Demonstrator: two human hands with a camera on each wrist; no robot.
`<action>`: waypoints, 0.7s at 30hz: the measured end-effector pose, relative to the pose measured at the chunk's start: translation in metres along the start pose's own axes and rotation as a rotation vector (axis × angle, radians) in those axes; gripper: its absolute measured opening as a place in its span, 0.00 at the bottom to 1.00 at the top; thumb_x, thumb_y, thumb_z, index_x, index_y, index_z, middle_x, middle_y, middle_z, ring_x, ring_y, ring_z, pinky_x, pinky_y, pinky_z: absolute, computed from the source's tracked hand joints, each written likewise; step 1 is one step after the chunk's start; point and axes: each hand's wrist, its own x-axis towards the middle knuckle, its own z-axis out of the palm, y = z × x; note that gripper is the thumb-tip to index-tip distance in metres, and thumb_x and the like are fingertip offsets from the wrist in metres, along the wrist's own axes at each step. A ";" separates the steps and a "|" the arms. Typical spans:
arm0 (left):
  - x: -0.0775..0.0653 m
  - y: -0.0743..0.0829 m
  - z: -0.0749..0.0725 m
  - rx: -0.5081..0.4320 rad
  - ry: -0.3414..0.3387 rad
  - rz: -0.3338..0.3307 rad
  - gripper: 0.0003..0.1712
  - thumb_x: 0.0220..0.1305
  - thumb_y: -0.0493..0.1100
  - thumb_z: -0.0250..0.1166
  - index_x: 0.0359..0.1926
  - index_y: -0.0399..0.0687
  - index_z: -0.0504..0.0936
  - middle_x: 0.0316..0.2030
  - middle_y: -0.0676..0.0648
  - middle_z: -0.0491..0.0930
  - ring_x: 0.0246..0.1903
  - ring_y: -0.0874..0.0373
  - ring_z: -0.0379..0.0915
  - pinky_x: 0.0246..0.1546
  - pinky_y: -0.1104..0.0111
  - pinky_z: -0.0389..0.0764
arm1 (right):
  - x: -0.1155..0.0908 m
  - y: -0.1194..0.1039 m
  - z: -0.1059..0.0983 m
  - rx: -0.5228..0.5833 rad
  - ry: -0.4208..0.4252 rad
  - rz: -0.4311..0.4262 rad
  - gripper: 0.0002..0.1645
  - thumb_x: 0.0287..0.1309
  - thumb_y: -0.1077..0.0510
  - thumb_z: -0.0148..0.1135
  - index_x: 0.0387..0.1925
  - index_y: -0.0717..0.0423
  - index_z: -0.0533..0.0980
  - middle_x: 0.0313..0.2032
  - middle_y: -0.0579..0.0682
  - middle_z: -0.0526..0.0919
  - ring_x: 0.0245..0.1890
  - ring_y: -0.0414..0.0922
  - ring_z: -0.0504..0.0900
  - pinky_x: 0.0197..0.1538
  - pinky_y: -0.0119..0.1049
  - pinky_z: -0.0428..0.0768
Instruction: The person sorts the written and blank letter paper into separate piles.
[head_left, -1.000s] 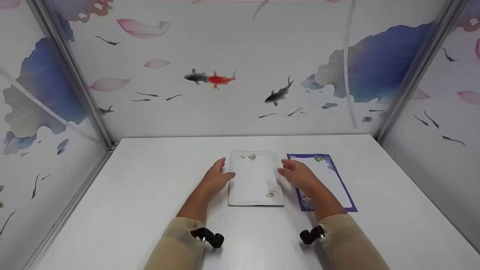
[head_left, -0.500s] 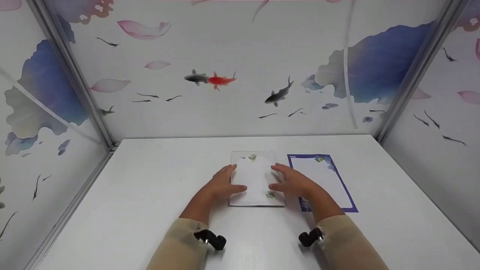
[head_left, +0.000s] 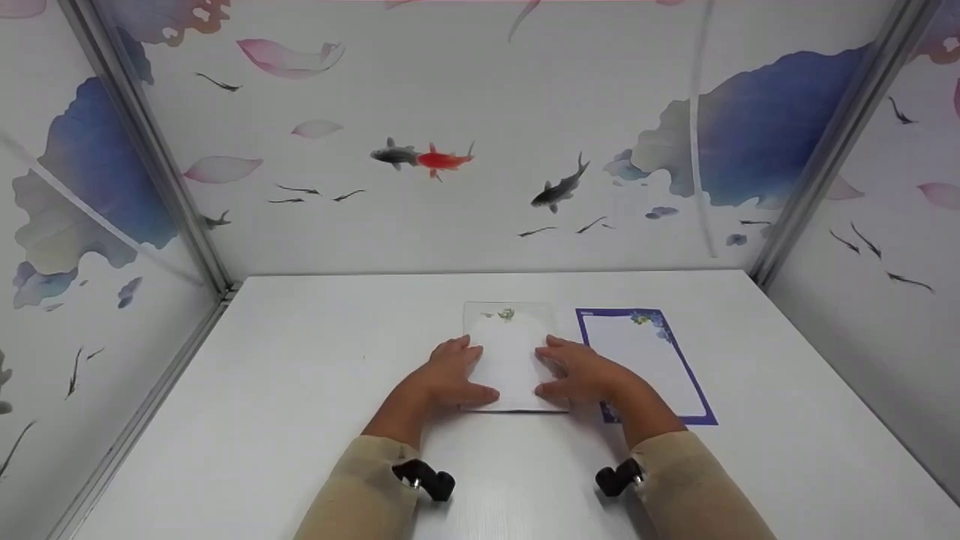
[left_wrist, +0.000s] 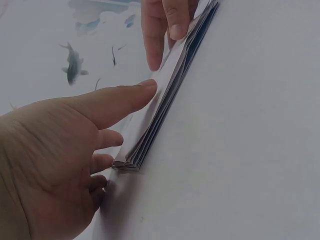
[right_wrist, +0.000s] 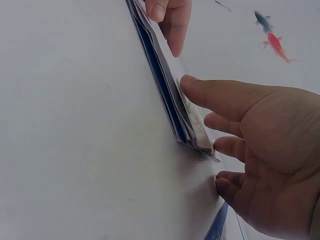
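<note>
Currently flanking paper stack (head_left: 514, 367) at middle of table (head_left: 322, 337), with left hand (head_left: 450, 375) at nine o'clock, right hand (head_left: 581, 373) at three, both spread loosely, could skew loose edges through uneven squeezing.

1. A work booth (head_left: 480, 232), walled on the three sides in view.
2. Its white panels (head_left: 465, 82) carry printed fish (head_left: 444, 161) and petals (head_left: 223, 169).
3. Grey metal posts (head_left: 153, 150) frame the corners.
4. A plain white tabletop (head_left: 300, 360) spans between the panels.
</note>
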 end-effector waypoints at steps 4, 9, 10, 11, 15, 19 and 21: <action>-0.001 0.001 0.001 0.022 0.005 -0.001 0.55 0.63 0.67 0.73 0.84 0.55 0.62 0.87 0.49 0.49 0.88 0.46 0.38 0.86 0.46 0.53 | 0.000 -0.001 0.002 -0.013 0.000 0.010 0.46 0.66 0.39 0.73 0.81 0.33 0.65 0.87 0.43 0.54 0.88 0.56 0.47 0.85 0.65 0.51; -0.001 0.001 0.001 0.056 0.013 0.020 0.53 0.65 0.66 0.72 0.84 0.53 0.62 0.87 0.47 0.50 0.88 0.46 0.39 0.86 0.46 0.54 | -0.001 -0.002 0.002 -0.038 0.007 0.001 0.45 0.68 0.41 0.71 0.81 0.37 0.66 0.86 0.45 0.55 0.88 0.57 0.48 0.85 0.66 0.51; -0.001 0.001 0.001 0.061 0.013 0.023 0.53 0.66 0.65 0.72 0.84 0.53 0.62 0.87 0.47 0.50 0.87 0.46 0.40 0.86 0.46 0.54 | -0.001 -0.002 0.002 -0.042 0.007 0.001 0.44 0.68 0.41 0.71 0.81 0.37 0.66 0.86 0.46 0.55 0.88 0.57 0.48 0.85 0.66 0.51; -0.002 0.001 0.001 0.064 0.014 0.027 0.52 0.66 0.65 0.72 0.83 0.53 0.63 0.87 0.47 0.50 0.87 0.45 0.40 0.86 0.46 0.54 | -0.001 -0.003 0.002 -0.044 0.009 -0.002 0.44 0.68 0.42 0.71 0.81 0.38 0.66 0.86 0.47 0.55 0.88 0.58 0.48 0.85 0.66 0.51; -0.002 0.001 0.000 0.094 0.022 0.046 0.49 0.69 0.63 0.69 0.83 0.51 0.63 0.86 0.45 0.52 0.87 0.44 0.42 0.86 0.47 0.54 | 0.000 -0.005 0.002 -0.037 0.013 0.001 0.43 0.68 0.43 0.72 0.80 0.40 0.68 0.86 0.48 0.57 0.87 0.58 0.50 0.86 0.65 0.52; -0.001 0.000 0.000 0.110 0.052 0.074 0.43 0.73 0.59 0.67 0.81 0.49 0.67 0.85 0.42 0.56 0.86 0.42 0.47 0.85 0.47 0.57 | 0.000 -0.005 0.002 -0.061 0.024 -0.026 0.41 0.70 0.46 0.71 0.79 0.43 0.69 0.85 0.49 0.59 0.87 0.58 0.52 0.86 0.64 0.53; 0.000 0.000 -0.001 0.098 0.063 0.074 0.40 0.74 0.57 0.66 0.80 0.49 0.69 0.84 0.42 0.57 0.85 0.41 0.48 0.85 0.48 0.57 | 0.000 -0.005 0.002 -0.064 0.031 -0.034 0.40 0.70 0.46 0.70 0.79 0.44 0.70 0.85 0.50 0.60 0.86 0.58 0.53 0.86 0.63 0.53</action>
